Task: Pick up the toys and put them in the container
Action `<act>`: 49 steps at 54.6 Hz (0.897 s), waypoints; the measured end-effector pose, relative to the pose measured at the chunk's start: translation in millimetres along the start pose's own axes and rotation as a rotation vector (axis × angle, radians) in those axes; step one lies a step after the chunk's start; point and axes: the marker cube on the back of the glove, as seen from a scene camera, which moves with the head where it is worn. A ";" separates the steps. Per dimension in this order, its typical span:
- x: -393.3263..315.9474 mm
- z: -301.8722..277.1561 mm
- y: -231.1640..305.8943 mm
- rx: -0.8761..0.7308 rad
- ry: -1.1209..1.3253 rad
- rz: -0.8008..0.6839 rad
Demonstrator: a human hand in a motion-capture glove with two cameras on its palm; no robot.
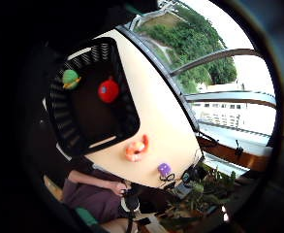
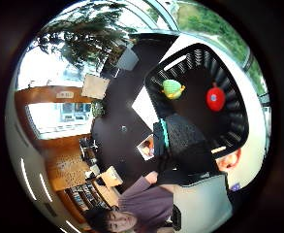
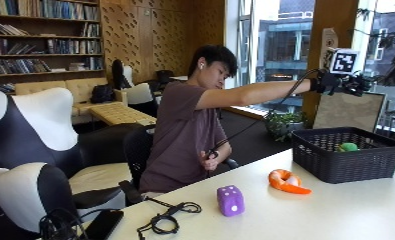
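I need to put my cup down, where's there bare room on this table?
Bare table lies in front of the basket, right of the purple die. Busier: shrimp toy beside the basket, cables near the left edge. Basket holds a green toy and red toy.

Right arm reaching out high
The person is holding the gloved right hand (image 3: 335, 82) out at shoulder height on a straight arm, while the bare left hand (image 3: 212, 153) is resting curled near the waist.
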 end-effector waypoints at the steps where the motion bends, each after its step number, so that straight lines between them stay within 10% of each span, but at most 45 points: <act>1: -1.0 -4.9 6.5 0.006 -0.040 -0.076; 16: 114.0 -66.9 83.1 0.090 0.089 0.289; 35: 281.8 -94.0 231.1 0.130 0.062 0.144; 49: 410.3 -24.4 303.3 0.058 0.077 0.405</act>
